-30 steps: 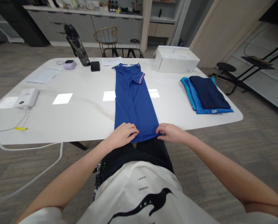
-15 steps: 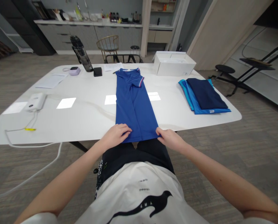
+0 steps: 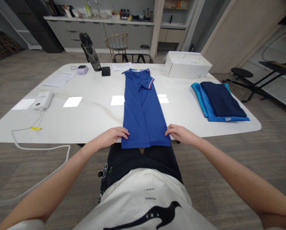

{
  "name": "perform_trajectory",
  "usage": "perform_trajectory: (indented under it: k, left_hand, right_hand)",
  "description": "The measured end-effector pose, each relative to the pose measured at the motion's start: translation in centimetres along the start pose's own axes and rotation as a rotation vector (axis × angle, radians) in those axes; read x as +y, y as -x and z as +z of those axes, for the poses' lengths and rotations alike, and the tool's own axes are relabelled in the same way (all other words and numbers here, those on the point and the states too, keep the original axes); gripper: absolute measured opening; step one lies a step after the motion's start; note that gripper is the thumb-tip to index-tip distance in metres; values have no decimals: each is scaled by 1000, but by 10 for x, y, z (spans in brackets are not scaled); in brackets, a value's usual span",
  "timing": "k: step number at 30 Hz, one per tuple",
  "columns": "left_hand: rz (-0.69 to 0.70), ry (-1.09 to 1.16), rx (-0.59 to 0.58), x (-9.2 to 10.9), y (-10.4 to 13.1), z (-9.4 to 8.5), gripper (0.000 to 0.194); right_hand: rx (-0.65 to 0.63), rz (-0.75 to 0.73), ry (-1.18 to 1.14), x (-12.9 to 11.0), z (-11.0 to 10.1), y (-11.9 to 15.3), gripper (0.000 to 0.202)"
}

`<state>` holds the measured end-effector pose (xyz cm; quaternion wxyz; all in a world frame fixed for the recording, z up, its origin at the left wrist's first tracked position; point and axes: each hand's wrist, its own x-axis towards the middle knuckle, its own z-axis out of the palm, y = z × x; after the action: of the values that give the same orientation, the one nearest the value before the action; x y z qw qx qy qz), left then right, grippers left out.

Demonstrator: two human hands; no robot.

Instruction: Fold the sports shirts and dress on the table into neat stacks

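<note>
Spanning the view, a white table [image 3: 92, 126] with rounded corners carries the clothing. Down its middle lies a blue short-sleeved shirt [image 3: 138, 118], folded lengthwise, collar at the far side, hem just over the near edge, one striped-cuff sleeve laid on top. Beyond it to the right sits a white box [image 3: 183, 68]; nearer, a stack of folded garments [image 3: 223, 99], navy over brighter blue. A dark translucent water bottle [image 3: 92, 56] stands far left. The left hand [image 3: 113, 134], fingers loosely bent, touches the shirt's left border near the hem; the right hand [image 3: 182, 134] has its fingertips at the opposite border. Whether either pinches the fabric, I cannot tell. Smallest, a black wallet-like object [image 3: 106, 71] lies beside the bottle.
</note>
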<state>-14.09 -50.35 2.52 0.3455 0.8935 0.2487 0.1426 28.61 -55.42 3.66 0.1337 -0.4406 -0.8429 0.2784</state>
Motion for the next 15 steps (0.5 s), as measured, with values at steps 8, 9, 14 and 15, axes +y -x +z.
perform_trajectory:
  k: [8, 9, 14, 15]
  left_hand:
    - [-18, 99, -48, 1, -5, -7, 27]
    - [-18, 109, -50, 2, -7, -8, 27]
    - [-165, 280, 88, 10, -26, -21, 25]
    - [-204, 350, 175, 10, -34, -25, 25]
  right_hand:
    - [-99, 47, -115, 11, -5, -17, 22]
    - [-112, 53, -128, 9, -7, -18, 22]
    - [-61, 85, -308, -3, -28, -35, 22]
    - [-19, 99, -373, -4, -34, -42, 23]
